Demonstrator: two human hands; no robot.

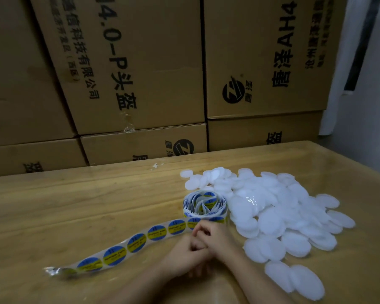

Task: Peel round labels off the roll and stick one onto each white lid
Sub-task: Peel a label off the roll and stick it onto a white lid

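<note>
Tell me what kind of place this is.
Likely a warehouse or packing room: printed cartons stacked behind a wooden table, which holds a heap of white lids and a label roll.

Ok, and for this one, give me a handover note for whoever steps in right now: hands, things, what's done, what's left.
Hands: left hand and right hand are pressed together, fingers curled, at the strip near the label roll. Whether they pinch a label cannot be told.
Things: the roll sits on the table, and its strip of labels runs out to the left. The white lids are piled right of the roll.
Done: no labelled lid is visible.
Left: label every lid.
</note>
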